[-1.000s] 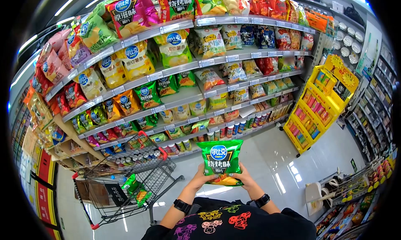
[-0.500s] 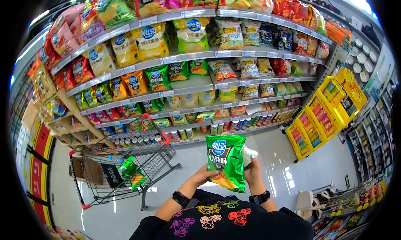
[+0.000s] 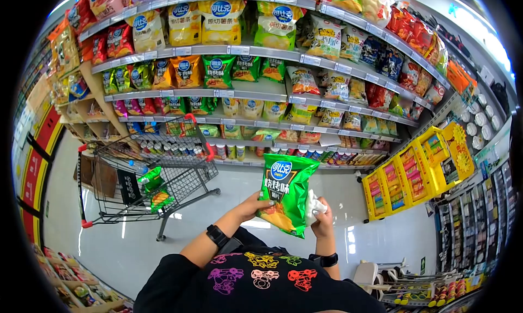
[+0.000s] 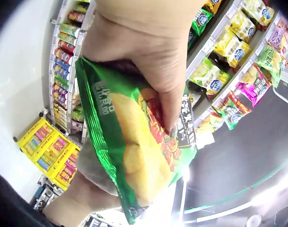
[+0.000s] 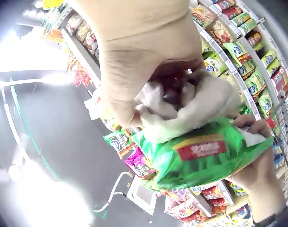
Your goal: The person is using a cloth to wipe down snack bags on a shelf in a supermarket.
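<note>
A green bag of potato chips point(image 3: 282, 198) with a blue round logo is held upright in front of the body. My left hand point(image 3: 251, 205) grips its left side, thumb lying across the printed front in the left wrist view. At the bag's right side my right hand point(image 3: 323, 222) holds a crumpled white cloth point(image 3: 314, 207). In the right wrist view the soft cloth point(image 5: 200, 111) is bunched in the curled fingers and lies against the back of the bag point(image 5: 205, 156). The left fingers point(image 5: 251, 124) show at the bag's far edge there.
A wire shopping cart point(image 3: 180, 171) with green chip bags point(image 3: 154, 186) in it stands at the left. Shelves point(image 3: 229, 93) packed with snack bags run across the front. A yellow display rack point(image 3: 406, 174) stands at the right, and stools point(image 3: 366, 275) at the lower right.
Both hands gripped the bag's sides a second ago. It has since turned, and the right hand has moved to the side with the white cloth showing. The head view has tilted downward.
</note>
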`<action>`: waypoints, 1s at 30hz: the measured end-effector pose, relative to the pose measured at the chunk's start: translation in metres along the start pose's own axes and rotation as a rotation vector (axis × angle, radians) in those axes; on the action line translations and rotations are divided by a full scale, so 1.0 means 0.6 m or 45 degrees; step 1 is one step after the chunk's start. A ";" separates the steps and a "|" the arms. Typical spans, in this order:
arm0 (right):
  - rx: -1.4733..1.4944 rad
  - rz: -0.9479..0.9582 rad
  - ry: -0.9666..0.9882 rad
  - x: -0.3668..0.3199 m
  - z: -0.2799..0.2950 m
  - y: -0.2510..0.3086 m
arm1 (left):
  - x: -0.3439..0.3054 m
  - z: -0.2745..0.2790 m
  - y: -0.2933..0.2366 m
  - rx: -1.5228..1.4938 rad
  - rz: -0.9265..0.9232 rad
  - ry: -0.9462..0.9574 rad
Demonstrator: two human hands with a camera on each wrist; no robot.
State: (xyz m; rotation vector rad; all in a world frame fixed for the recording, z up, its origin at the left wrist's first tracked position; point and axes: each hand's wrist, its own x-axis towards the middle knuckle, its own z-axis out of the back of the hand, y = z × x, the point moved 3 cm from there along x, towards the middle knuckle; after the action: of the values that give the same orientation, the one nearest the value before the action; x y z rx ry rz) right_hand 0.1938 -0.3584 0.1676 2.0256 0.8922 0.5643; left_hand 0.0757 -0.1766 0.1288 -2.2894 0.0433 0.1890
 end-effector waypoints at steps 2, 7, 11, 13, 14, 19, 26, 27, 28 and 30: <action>0.027 -0.090 -0.029 -0.008 0.014 -0.016 | 0.004 -0.009 0.002 -0.078 -0.010 0.060; 0.147 -0.074 -0.088 -0.015 -0.013 -0.016 | 0.010 -0.039 0.009 -0.033 0.094 0.188; 0.214 -0.127 -0.134 -0.012 0.018 -0.054 | 0.011 -0.050 0.022 0.079 0.185 0.288; 0.306 -0.172 -0.098 -0.004 0.024 -0.069 | 0.008 -0.055 0.024 0.106 0.209 0.315; 0.352 -0.195 -0.082 -0.003 0.025 -0.074 | 0.006 -0.056 0.024 0.093 0.199 0.301; 0.553 -0.353 -0.094 -0.008 0.000 -0.094 | 0.016 -0.029 0.029 -0.123 0.169 0.139; 0.306 -0.179 -0.123 0.005 -0.010 -0.092 | 0.011 -0.013 0.018 -0.174 0.082 -0.022; 0.374 -0.146 -0.152 0.009 -0.024 -0.079 | 0.012 -0.010 0.017 -0.154 0.074 -0.040; 0.340 -0.148 -0.189 0.011 -0.019 -0.080 | 0.011 -0.007 0.016 -0.135 0.067 -0.059; 0.270 -0.155 -0.262 0.012 -0.003 -0.075 | 0.008 0.000 0.012 -0.095 0.082 -0.103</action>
State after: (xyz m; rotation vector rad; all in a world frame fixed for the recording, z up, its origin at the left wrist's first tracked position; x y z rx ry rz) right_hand 0.1800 -0.3339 0.1317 2.1540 0.9749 0.1953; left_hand 0.0800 -0.1814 0.1225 -2.3537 0.0688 0.3214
